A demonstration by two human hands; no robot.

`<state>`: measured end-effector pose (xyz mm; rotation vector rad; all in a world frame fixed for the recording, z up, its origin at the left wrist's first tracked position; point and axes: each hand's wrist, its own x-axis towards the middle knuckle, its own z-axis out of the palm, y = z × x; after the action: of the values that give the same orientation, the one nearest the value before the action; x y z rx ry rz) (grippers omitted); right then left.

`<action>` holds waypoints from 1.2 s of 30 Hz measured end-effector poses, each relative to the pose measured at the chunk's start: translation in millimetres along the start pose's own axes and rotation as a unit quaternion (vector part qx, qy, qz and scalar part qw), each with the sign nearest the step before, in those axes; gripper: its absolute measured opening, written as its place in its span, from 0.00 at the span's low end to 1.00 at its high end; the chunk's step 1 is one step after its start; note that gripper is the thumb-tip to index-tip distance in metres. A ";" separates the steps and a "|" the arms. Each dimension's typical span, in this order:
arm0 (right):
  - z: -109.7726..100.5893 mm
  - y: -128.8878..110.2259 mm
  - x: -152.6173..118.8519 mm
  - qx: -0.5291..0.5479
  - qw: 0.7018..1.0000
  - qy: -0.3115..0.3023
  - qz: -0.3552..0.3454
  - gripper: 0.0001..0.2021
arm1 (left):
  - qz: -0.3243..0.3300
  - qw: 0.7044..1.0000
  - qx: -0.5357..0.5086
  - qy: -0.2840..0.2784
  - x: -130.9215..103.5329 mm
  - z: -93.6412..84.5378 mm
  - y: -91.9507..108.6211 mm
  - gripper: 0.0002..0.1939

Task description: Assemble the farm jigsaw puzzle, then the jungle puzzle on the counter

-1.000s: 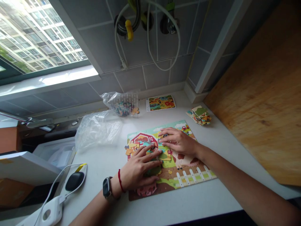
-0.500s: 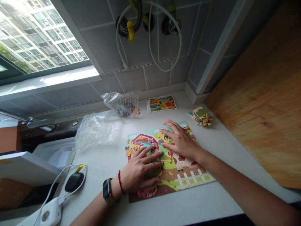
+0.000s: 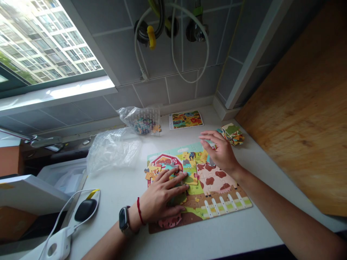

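A farm jigsaw puzzle (image 3: 217,180) with a barn, a cow and a white fence lies on the white counter. My left hand (image 3: 164,193) rests flat on its left half, fingers spread, over several loose pieces. Yellow puzzle pieces (image 3: 153,170) stick out past its left edge, and a joined group of pieces (image 3: 190,168) lies on top near the middle. My right hand (image 3: 219,150) hovers over the puzzle's upper right, fingers apart and curved, with nothing visible in them. Just beyond it sits a pile of puzzle pieces (image 3: 233,134).
A clear bag of pieces (image 3: 143,124) and an empty-looking plastic bag (image 3: 114,150) lie at the back left. A picture card (image 3: 186,119) is near the wall. A black charger (image 3: 86,209) and a white power strip (image 3: 58,243) are at left; a wooden board (image 3: 303,119) leans at right.
My right hand has lifted off the middle of the puzzle and moved right and away toward the pile of pieces, uncovering the cow. My left hand has stayed in place.
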<state>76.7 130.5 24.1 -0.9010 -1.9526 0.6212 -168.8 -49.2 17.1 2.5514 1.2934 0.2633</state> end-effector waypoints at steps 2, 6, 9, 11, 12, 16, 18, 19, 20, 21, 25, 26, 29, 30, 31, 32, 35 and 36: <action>-3.6 -2.1 3.8 0.014 0.999 0.031 0.013 0.13 | -0.009 1.000 -0.003 -0.005 1.1 0.6 2.7 0.34; -1.4 -6.8 2.8 0.034 0.999 0.020 0.010 0.14 | -0.015 1.000 -0.015 -0.008 3.9 1.1 10.8 0.40; -1.2 -9.8 1.9 0.024 1.000 0.008 -0.018 0.13 | -0.012 1.000 -0.023 -0.009 5.2 1.6 15.3 0.43; -7.9 -10.1 5.2 -0.010 0.999 0.021 -0.043 0.12 | -0.010 1.000 -0.026 0.003 4.8 2.6 14.6 0.44; -13.7 -9.3 7.8 -0.037 0.997 0.032 -0.053 0.12 | -0.010 1.000 -0.026 0.013 4.0 3.3 12.8 0.44; -45.7 0.5 16.6 -0.213 0.976 0.046 -0.019 0.16 | -0.030 0.998 -0.013 0.058 -2.0 4.3 -1.4 0.42; -61.2 7.3 15.8 -0.320 0.947 -0.007 0.040 0.23 | -0.045 0.996 -0.003 0.076 -5.2 3.3 -8.9 0.37; -67.6 10.5 14.2 -0.365 0.927 -0.042 0.070 0.28 | -0.052 0.995 0.002 0.086 -6.3 2.6 -11.8 0.34; -73.0 13.2 12.4 -0.399 0.909 -0.076 0.095 0.32 | -0.060 0.993 0.006 0.098 -7.1 2.0 -14.1 0.31; -77.4 15.4 10.7 -0.421 0.894 -0.104 0.115 0.35 | -0.066 0.992 0.009 0.110 -7.6 1.6 -15.8 0.28; -87.8 18.5 10.8 -0.430 0.872 -0.165 0.165 0.31 | -0.076 0.988 0.014 0.135 -6.7 2.4 -18.9 0.22; -89.5 18.4 12.4 -0.428 0.871 -0.168 0.172 0.29 | -0.075 0.988 0.014 0.133 -6.3 3.0 -19.5 0.22; -93.6 18.6 16.8 -0.428 0.873 -0.159 0.174 0.22 | -0.072 0.989 0.012 0.128 -5.5 4.4 -21.6 0.21; -94.4 18.8 17.7 -0.427 0.874 -0.154 0.174 0.21 | -0.073 0.989 0.011 0.129 -5.3 4.8 -22.2 0.21; -94.9 19.2 18.2 -0.426 0.875 -0.150 0.177 0.20 | -0.073 0.989 0.010 0.131 -5.3 5.1 -22.7 0.21; -94.9 19.7 18.5 -0.424 0.875 -0.147 0.182 0.19 | -0.072 0.988 0.009 0.133 -5.3 5.3 -23.0 0.21; -92.7 21.7 19.1 -0.423 0.876 -0.125 0.194 0.19 | -0.067 0.989 0.007 0.131 -5.5 5.6 -22.6 0.21; -91.4 22.7 19.5 -0.421 0.879 -0.115 0.194 0.20 | -0.065 0.989 0.005 0.129 -5.7 5.6 -22.2 0.21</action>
<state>156.9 166.7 63.1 -1.8583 -2.2994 0.0453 -187.5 -42.1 4.6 2.4900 1.5483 0.5773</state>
